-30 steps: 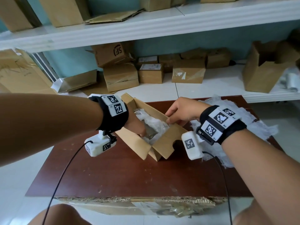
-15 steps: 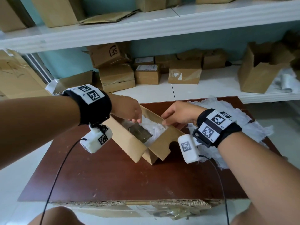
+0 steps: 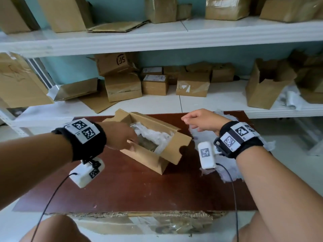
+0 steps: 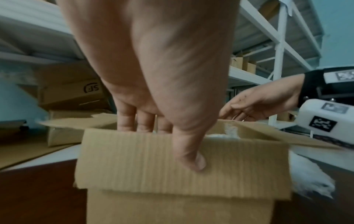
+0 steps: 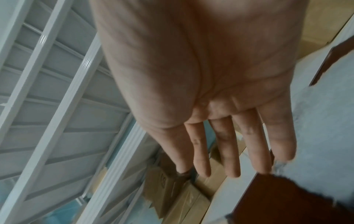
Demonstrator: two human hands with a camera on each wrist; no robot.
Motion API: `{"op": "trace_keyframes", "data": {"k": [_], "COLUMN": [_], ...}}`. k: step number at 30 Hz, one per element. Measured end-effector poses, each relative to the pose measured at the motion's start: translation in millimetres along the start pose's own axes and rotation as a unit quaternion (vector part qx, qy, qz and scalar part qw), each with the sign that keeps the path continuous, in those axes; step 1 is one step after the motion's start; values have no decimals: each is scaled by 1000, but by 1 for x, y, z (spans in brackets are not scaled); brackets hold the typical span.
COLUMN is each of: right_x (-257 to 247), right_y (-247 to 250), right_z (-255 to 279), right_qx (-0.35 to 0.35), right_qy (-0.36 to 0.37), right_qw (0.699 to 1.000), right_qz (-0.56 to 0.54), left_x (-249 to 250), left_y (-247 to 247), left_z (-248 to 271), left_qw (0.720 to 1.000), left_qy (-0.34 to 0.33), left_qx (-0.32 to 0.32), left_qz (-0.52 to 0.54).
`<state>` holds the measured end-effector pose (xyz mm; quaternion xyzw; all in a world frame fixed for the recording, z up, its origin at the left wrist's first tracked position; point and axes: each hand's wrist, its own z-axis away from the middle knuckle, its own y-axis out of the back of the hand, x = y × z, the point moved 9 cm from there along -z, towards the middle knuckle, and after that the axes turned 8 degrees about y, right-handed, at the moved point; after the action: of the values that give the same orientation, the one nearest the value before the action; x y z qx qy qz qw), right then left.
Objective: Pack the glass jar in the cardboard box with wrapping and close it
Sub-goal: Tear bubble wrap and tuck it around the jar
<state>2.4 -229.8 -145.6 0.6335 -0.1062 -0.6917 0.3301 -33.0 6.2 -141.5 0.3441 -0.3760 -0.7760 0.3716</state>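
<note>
Open cardboard box on a dark red-brown tabletop, tilted, flaps spread, plain brown corrugated walls. Inside, crumpled white wrapping around a greyish, glassy shape, likely the glass jar, mostly hidden. Left hand gripping the near flap, thumb pressed on its outer face, fingers curled over the edge into the box. Right hand held in the air just past the far flap, fingers extended and holding nothing. More white wrapping sheet spread on the tabletop beneath the right wrist, beside the box.
</note>
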Motion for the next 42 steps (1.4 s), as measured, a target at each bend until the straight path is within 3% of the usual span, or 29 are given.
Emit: {"op": "trace_keyframes", "data": {"k": [3,8,11,15,19,22,26,31,36,42], "right_x": [15,56,76,99,101,93,81,79,84,67], "right_y": [19,-6,-22,-25,-13,6,31,37,41,58], "right_z": [7,8,10,11,8,9,15,26,29,31], "right_qx": [41,-72,-111,-101,-40,48,159,203,235,256], "right_qy": [-5,-61,-104,-150,-159,-146,-103,-97,-126,-84], "right_qw": [997,962,949,939,947,952,956,962,958,958], "right_qz": [68,257,276,293,277,263,224,153,105,100], "left_x": [10,31,35,24,10,6,-14,-18,-23,-34], "left_y": [-3,3,9,30,39,41,32,4,4,10], "left_z": [-1,1,5,10,9,5,-4,-14,-19,-18], "left_qw": [998,997,994,986,984,990,984,980,981,979], "left_qy": [7,8,-1,11,22,27,113,130,115,91], "left_qx": [15,-4,-22,5,36,71,97,12,26,44], "left_qz": [66,79,105,165,174,117,94,152,154,177]}}
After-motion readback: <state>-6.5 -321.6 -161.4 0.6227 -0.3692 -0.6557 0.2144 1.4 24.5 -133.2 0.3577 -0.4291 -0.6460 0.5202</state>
